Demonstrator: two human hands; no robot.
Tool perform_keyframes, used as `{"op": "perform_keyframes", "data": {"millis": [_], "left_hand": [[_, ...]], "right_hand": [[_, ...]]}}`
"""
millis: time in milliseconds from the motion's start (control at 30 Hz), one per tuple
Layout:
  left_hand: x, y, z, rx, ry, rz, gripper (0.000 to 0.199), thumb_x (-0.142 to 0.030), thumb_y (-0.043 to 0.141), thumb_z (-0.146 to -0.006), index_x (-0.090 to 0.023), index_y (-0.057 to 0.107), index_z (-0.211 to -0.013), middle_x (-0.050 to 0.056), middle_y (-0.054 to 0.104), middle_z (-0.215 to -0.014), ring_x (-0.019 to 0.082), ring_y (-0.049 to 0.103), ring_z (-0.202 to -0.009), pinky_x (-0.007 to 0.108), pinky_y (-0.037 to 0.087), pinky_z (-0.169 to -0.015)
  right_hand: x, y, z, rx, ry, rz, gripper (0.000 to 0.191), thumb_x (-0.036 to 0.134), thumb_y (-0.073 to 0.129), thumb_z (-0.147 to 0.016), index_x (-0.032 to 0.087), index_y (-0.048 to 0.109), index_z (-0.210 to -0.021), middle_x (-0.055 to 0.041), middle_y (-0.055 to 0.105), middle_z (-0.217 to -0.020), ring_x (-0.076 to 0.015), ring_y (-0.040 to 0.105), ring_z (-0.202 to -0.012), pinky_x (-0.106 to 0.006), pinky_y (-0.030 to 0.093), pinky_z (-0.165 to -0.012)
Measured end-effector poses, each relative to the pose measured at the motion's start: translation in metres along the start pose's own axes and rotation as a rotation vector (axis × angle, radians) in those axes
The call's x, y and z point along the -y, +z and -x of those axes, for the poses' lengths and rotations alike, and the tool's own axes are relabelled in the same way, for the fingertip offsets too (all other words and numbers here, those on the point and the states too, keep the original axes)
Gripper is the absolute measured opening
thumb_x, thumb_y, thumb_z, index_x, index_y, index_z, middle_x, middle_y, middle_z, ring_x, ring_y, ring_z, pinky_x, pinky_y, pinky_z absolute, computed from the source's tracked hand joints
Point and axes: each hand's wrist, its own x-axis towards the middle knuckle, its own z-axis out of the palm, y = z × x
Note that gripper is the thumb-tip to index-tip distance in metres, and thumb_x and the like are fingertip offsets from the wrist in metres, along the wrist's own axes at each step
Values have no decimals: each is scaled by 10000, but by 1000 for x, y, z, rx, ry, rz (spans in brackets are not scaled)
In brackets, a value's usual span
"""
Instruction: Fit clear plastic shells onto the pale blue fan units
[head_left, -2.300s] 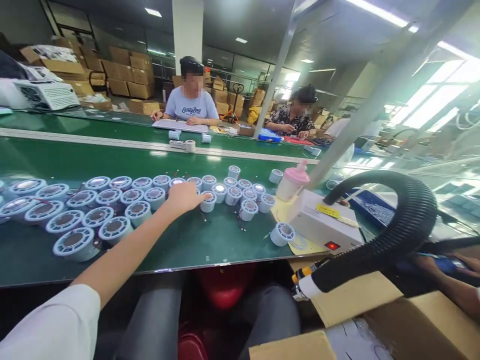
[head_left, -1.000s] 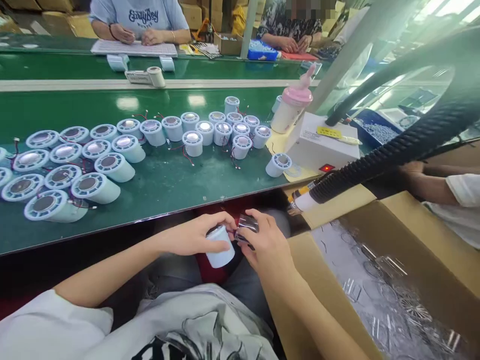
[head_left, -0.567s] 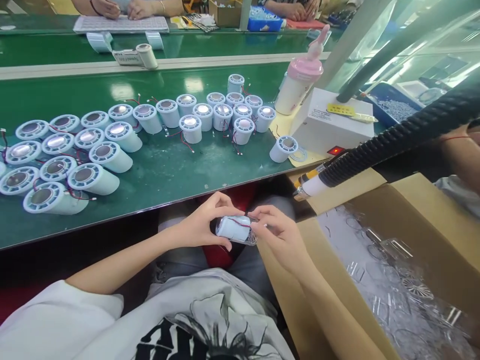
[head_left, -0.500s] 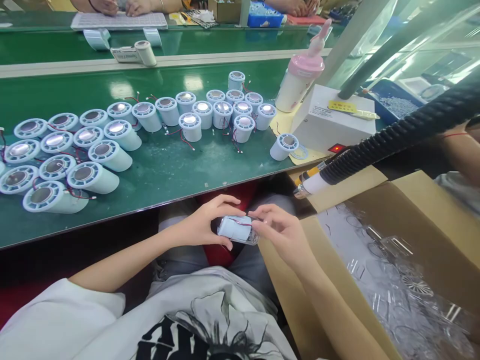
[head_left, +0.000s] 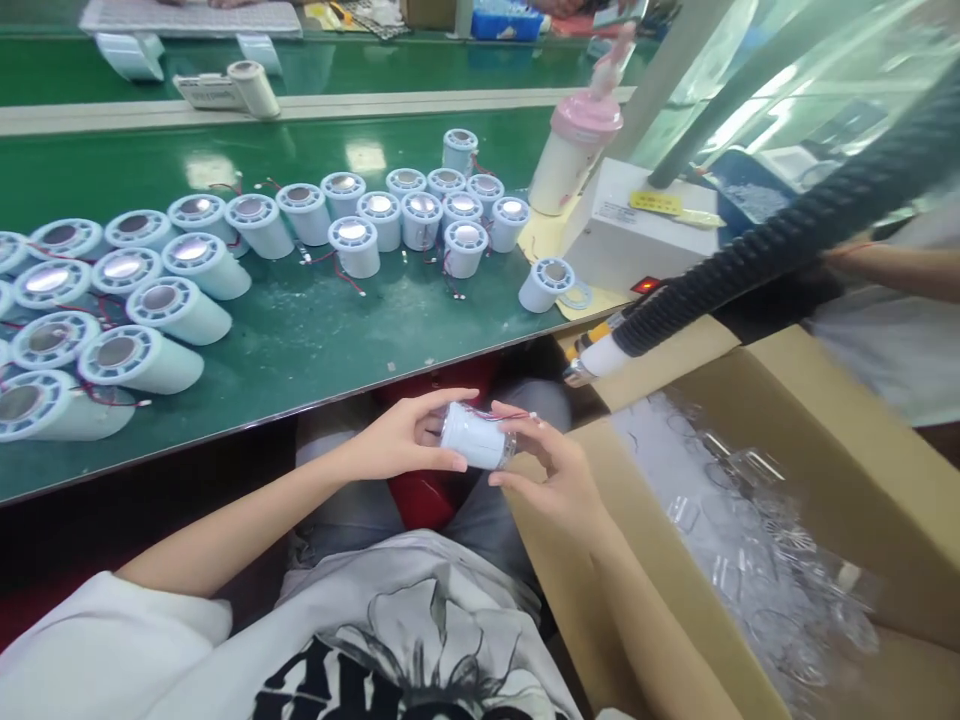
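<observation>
A light blue cylinder (head_left: 477, 438) with a thin red and black wire lies on its side between my hands, above my lap. My left hand (head_left: 401, 437) clasps its left end, thumb below and fingers above. At the other end shows a clear plastic part (head_left: 511, 446), and my right hand (head_left: 562, 475) holds that end between thumb and fingers. The wire (head_left: 517, 414) runs along the top of the cylinder to the right fingers, with a small white plug at its tip.
Many similar cylinders (head_left: 199, 262) stand on the green table (head_left: 337, 350). A pink-lidded bottle (head_left: 574, 150) and a white box (head_left: 615, 225) are at the right. A black flexible hose (head_left: 750, 255) crosses above a carton (head_left: 637, 560) of clear plastic parts. Co-workers' hands are beyond.
The cylinder has been turned in my hands: its wire now runs along the upper side instead of the facing side. My right fingers have shifted around the clear end. The view has moved slightly.
</observation>
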Motion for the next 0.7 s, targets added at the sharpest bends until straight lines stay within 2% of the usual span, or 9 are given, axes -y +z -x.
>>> {"op": "perform_keyframes", "data": {"millis": [167, 267, 333, 400, 467, 567, 700], "left_hand": [[-3, 6, -75, 118, 10, -122, 750, -223, 831, -608, -139, 506, -1278, 148, 624, -1197, 243, 642, -1026, 399, 509, -905], [-10, 14, -118, 192, 37, -155, 641, -236, 820, -625, -129, 562, -1203, 133, 648, -1160, 244, 642, -1031, 423, 482, -946], [-16, 17, -133, 215, 54, -160, 588, -244, 803, -648, -126, 576, -1177, 124, 654, -1155, 240, 634, -1048, 424, 465, -971], [-21, 17, -136, 215, 57, -168, 555, -258, 788, -670, -130, 579, -1168, 115, 657, -1150, 234, 625, -1058, 420, 457, -980], [-23, 12, -126, 191, 48, -179, 549, -274, 775, -688, -141, 570, -1179, 106, 653, -1152, 226, 618, -1058, 410, 458, -975], [-23, 4, -98, 164, 17, -185, 630, -266, 773, -694, -175, 519, -1263, 107, 608, -1229, 215, 605, -1063, 379, 479, -942], [-22, -1, -58, 254, -21, -176, 696, -214, 774, -699, -244, 480, -1329, 104, 512, -1369, 219, 578, -1121, 338, 506, -908]], "right_hand": [[-42, -27, 5, -229, -54, -48, 392, 251, 765, -745, 272, 606, -1102, -93, 570, -1321, -265, 553, -1214, -420, 533, -941], [-62, -51, -2, -289, -111, 18, 396, 319, 742, -768, 258, 590, -1129, -111, 571, -1307, -265, 565, -1199, -422, 549, -914], [-69, -64, -9, -297, -139, 76, 436, 321, 743, -765, 254, 581, -1164, -116, 567, -1310, -262, 558, -1205, -419, 546, -916], [-70, -71, -15, -288, -169, 135, 481, 295, 770, -735, 256, 589, -1178, -106, 596, -1275, -261, 550, -1208, -422, 527, -942], [-65, -69, -20, -271, -196, 173, 493, 268, 801, -694, 258, 615, -1150, -88, 647, -1194, -261, 570, -1176, -432, 499, -977], [-49, -57, -18, -229, -221, 184, 441, 254, 811, -683, 261, 644, -1091, -71, 683, -1133, -258, 613, -1115, -425, 489, -988], [-25, -38, -6, -133, -231, 246, 420, 274, 790, -718, 263, 624, -1104, -69, 672, -1170, -251, 624, -1106, -386, 514, -961]]}}
